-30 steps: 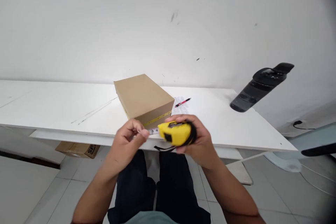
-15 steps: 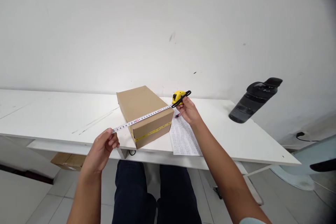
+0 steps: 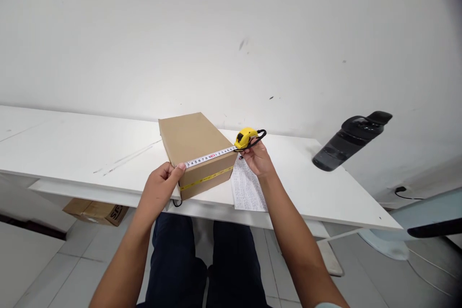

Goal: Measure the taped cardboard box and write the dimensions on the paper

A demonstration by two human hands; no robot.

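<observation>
A brown cardboard box (image 3: pixel 195 137) with yellow tape along its front side sits at the front edge of the white table (image 3: pixel 122 139). Across its top front edge runs the white blade of a yellow tape measure (image 3: pixel 246 137). My left hand (image 3: pixel 162 185) is closed, its thumb pressing the blade's end at the box's near left corner. At the right corner, my right hand (image 3: pixel 258 156) is closed around the tape measure's case, from which a black strap loops. A sheet of paper with writing (image 3: pixel 247 187) lies beside the box, partly under my right hand.
A dark water bottle (image 3: pixel 348 139) stands on the table to the right. Below the table, another cardboard box (image 3: pixel 96 211) rests at the left. A white wall (image 3: pixel 216 33) rises behind the table, and a black plug with a cord (image 3: pixel 400 189) is at the right.
My left hand has moved right, from beyond the box to its left corner, bringing the blade's end with it. The extended blade is shorter now. The view has shifted slightly.
</observation>
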